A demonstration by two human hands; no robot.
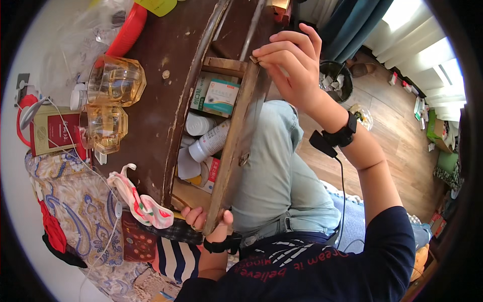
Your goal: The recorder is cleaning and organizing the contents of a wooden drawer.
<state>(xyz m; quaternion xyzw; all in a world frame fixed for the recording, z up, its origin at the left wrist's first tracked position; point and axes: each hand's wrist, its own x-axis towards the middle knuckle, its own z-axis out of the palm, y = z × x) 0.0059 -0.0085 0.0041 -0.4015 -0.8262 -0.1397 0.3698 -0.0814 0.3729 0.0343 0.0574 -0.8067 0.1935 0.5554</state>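
Note:
A wooden drawer (235, 151) is pulled partway out of a dark brown table (154, 113) with chipped edges. My left hand (205, 221) grips the drawer's near end, its thumb outside the front panel and its fingers at the inner side. At the far corner, the fingertips of my right hand (290, 62) hold the top edge of the front panel. Inside the drawer lie a white and teal box (220, 96), a white round container (200, 124), a white bottle with printed writing (211, 141) and a red and white box (211, 173).
Two amber glass mugs (117, 81) stand on the table beside a red curved object (130, 28). A pink-patterned fabric band (141, 202) hangs over the table's near edge. My jeans-clad legs (275, 158) are close to the drawer front. A black waste bin (336, 83) stands on the wooden floor.

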